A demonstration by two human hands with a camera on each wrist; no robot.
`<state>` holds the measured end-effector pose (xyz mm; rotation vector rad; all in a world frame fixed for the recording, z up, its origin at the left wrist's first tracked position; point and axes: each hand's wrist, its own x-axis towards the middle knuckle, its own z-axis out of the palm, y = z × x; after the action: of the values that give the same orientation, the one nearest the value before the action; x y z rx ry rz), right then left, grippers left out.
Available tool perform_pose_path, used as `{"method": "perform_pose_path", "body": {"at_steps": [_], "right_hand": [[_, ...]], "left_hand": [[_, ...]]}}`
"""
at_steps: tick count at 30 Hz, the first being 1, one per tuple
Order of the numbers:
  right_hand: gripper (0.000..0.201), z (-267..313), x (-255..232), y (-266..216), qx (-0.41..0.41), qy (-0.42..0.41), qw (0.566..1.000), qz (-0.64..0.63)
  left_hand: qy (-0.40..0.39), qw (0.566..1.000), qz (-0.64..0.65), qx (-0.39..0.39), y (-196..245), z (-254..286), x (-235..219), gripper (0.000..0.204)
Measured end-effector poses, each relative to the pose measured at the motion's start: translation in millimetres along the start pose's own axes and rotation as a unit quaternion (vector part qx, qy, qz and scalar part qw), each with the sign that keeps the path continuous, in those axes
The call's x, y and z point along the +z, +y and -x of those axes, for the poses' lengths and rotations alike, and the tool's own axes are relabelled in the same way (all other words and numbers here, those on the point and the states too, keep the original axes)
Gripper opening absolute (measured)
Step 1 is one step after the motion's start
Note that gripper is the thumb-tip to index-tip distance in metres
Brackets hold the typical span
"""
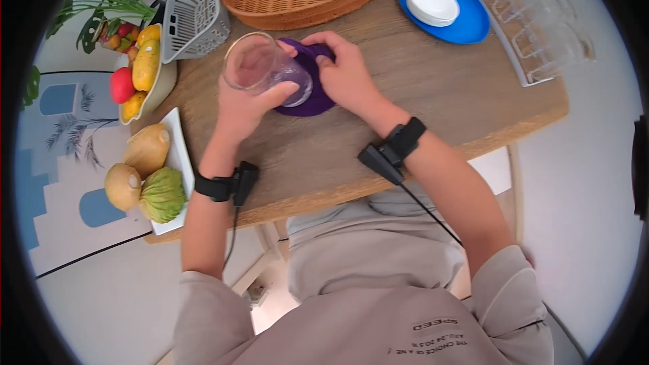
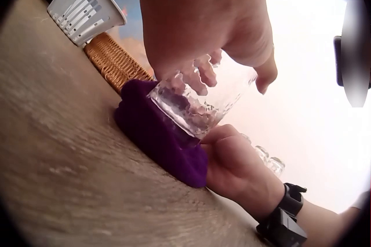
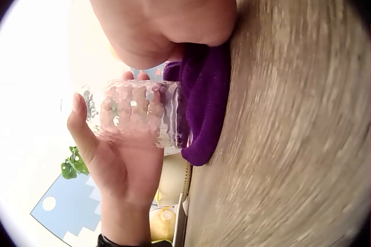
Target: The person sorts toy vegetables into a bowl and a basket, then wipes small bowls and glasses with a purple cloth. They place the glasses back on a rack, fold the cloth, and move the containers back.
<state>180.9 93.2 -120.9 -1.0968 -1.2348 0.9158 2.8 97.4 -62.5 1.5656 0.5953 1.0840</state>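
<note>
My left hand (image 1: 238,109) grips a clear drinking glass (image 1: 292,86), thumb on the near side and fingers wrapped round the far side. The glass leans, its open rim toward the upper left in the head view. Its base sits against a folded purple cloth (image 1: 314,103) lying on the wooden table. With curled fingers, my right hand (image 1: 348,80) holds the cloth's right side. In the right wrist view the cloth (image 3: 207,99) bunches under that hand and along the glass base. Dimples pattern the glass wall (image 3: 136,105), and the left fingers show through it.
A round wicker tray (image 1: 304,23) and a grey plastic basket (image 1: 196,17) stand behind. Fruit fills a bowl (image 1: 164,88) at left, and more lies on a white tray (image 1: 177,135). White dishes sit on a blue plate (image 1: 476,23); a rack (image 1: 517,61) of glass mugs is at right.
</note>
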Motion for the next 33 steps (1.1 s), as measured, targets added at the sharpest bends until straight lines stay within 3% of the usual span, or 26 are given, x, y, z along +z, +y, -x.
{"method": "perform_pose_path", "body": {"at_steps": [3,4,8,10,16,18,21,24,27,32,33], "right_hand": [[0.029,1.4,-1.6,4.7,-0.017,0.005,1.0,0.019],[0.029,2.2,-3.2,2.6,-0.009,-0.004,1.0,0.017],[0.028,18.3,-19.4,-13.9,0.01,-0.037,0.996,0.082],[0.029,32.1,-33.1,-31.4,0.02,-0.047,0.991,0.12],[0.038,57.6,-65.8,-48.6,0.031,-0.068,0.98,0.186],[0.042,62.8,-63.3,-60.9,-0.022,-0.052,0.973,0.224],[0.066,66.8,-55.1,-80.7,-0.11,-0.077,0.934,0.331],[0.085,62.0,-38.3,-100.0,-0.195,-0.134,0.876,0.42],[0.087,54.7,-21.7,-86.7,-0.15,-0.162,0.864,0.452],[0.077,41.4,-17.3,-85.6,-0.197,-0.136,0.865,0.44],[0.074,39.9,-19.9,-88.4,-0.213,-0.129,0.868,0.429]], "left_hand": [[-0.003,0.999,-0.009,-0.045,5.4,-10.3,-2.6,0.063],[0.014,0.998,0.017,-0.055,3.6,-13.1,-1.3,0.054],[0.146,0.964,0.171,-0.138,-5.0,-18.7,-0.6,0.035],[0.157,0.931,0.277,-0.181,-20.0,-17.3,-7.9,0.032],[0.153,0.852,0.421,-0.271,-29.4,-14.8,14.7,0.049],[0.156,0.83,0.451,-0.29,-32.3,-15.1,21.0,0.053],[0.121,0.837,0.457,-0.277,-41.3,-15.1,19.9,0.057],[0.135,0.824,0.478,-0.272,-43.2,-15.1,22.2,0.06],[0.14,0.804,0.519,-0.255,-43.0,-12.8,23.5,0.066],[0.05,0.826,0.525,-0.201,-41.0,-10.5,20.8,0.09],[0.046,0.806,0.559,-0.189,-43.1,-7.8,21.1,0.09]]}}
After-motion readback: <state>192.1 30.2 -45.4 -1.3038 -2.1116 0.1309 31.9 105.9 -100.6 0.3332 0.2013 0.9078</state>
